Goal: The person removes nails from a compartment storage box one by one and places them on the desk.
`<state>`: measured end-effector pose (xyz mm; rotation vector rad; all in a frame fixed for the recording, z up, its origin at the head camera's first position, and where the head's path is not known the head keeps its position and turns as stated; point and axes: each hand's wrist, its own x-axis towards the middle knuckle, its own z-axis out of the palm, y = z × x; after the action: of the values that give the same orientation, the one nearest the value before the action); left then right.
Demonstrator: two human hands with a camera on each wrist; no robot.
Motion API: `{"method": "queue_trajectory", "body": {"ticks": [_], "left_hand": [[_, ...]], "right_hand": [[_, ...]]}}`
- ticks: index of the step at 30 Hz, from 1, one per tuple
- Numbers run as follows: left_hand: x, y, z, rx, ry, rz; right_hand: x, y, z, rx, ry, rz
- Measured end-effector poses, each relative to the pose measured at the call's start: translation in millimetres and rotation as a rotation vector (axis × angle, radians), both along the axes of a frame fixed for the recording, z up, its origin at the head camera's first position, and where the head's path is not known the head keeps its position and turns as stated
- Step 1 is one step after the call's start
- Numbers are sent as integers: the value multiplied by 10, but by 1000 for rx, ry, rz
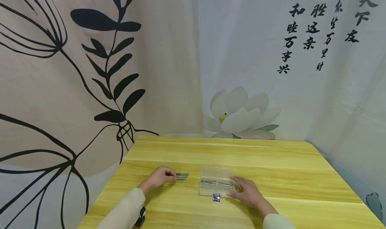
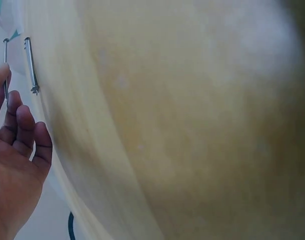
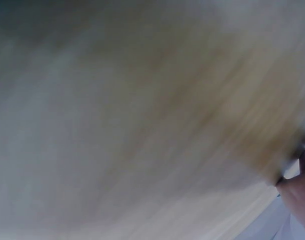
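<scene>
My left hand (image 1: 159, 178) pinches one thin metal nail (image 2: 6, 52) between thumb and fingertip, with its other fingers loosely curled. Beside it, several more nails (image 1: 182, 175) lie in a row on the table; in the left wrist view this row of nails (image 2: 31, 65) appears just past the fingers. To the right stands a clear plastic box (image 1: 208, 190), its lid (image 1: 216, 171) folded back. Some nails (image 1: 225, 184) lie in its compartments. My right hand (image 1: 248, 192) grips the box's right side between thumb and fingers; the right wrist view is blurred there.
The box's blue latch (image 1: 216, 197) hangs at its front edge. Everything rests on a yellow wood-grain table (image 1: 271, 162). Behind the table's far edge hangs a printed curtain (image 1: 172, 71).
</scene>
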<state>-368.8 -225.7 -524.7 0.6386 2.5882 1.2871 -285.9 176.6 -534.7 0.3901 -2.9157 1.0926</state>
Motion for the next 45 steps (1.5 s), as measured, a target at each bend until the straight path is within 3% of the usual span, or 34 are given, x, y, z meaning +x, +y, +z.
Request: {"method": "queue_trajectory", "body": {"ticks": [6,15,33,45], "left_hand": [[27,-4,-6,7,23,-20],[24,14,-27,-11,3,2],[35,74,-30,-78,88,-17],[23,80,-26,-99,107,-12]], "right_hand": [[1,0,10,-3,2,2],[-10,10,-10,-5,-1,6],[-8,13,-7,-8,2,3],[-3,8,9,-2,-10,5]]}}
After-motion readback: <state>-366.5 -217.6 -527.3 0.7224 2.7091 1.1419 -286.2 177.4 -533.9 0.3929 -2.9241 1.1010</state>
